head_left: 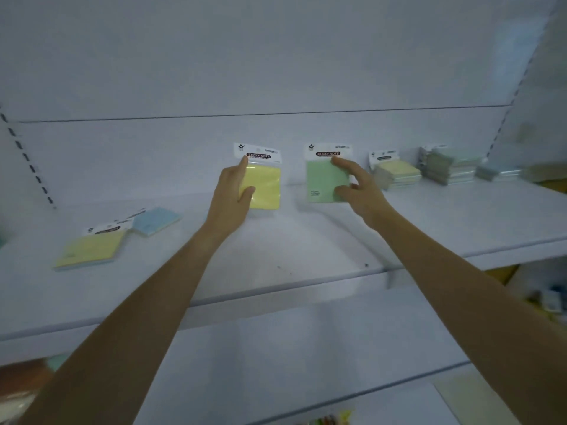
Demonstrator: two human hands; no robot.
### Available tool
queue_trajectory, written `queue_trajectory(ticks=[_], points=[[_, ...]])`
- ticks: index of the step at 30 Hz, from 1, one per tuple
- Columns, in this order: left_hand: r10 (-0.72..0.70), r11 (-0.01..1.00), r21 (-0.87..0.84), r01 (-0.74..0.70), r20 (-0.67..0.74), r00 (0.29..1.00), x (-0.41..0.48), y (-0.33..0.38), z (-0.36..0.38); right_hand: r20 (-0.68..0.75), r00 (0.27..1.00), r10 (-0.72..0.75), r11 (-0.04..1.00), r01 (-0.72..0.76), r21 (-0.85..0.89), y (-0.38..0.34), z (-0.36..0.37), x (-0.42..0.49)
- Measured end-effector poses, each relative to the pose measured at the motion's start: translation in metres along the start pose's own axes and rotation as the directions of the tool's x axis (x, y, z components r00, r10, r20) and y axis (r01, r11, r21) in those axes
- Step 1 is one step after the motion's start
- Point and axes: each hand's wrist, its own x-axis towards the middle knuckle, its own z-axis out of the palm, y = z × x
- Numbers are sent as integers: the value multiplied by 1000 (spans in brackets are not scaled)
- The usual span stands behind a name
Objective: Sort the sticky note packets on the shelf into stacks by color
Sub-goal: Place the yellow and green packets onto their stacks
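Note:
My left hand (228,197) grips a yellow sticky note packet (266,187) by its left edge, held upright above the white shelf (291,240). My right hand (360,191) grips a green sticky note packet (323,179) by its right edge, also upright, just to the right of the yellow one. On the shelf at the left lie a yellow packet (89,248) and a blue packet (156,220). At the right sit a stack topped with yellow (395,173) and a stack of greenish packets (449,168).
More blurred packets (503,173) lie at the far right of the shelf. The white back panel (276,72) rises behind. A lower shelf (337,378) shows below, with colourful items (328,420) at the bottom edge and some goods (546,302) at the right.

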Motion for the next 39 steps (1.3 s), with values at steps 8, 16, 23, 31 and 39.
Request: queue_trajectory(ticks=[8, 16, 23, 31, 39], points=[[-27, 987, -154, 31, 31, 999, 7, 110, 114, -30, 1000, 0, 998, -3, -69, 30, -156, -22], [-139, 902, -405, 146, 46, 989, 28, 181, 202, -68, 998, 8, 997, -13, -70, 55, -262, -20], [-170, 919, -366, 148, -27, 985, 72, 181, 231, -74, 997, 7, 998, -11, -58, 66, -293, 26], [-227, 893, -403, 199, -23, 974, 132, 177, 271, -115, 993, 15, 1000, -17, -19, 83, -319, 91], [-424, 848, -271, 455, 167, 890, 164, 156, 316, -161, 986, 30, 999, -23, 44, 99, -358, 145]])
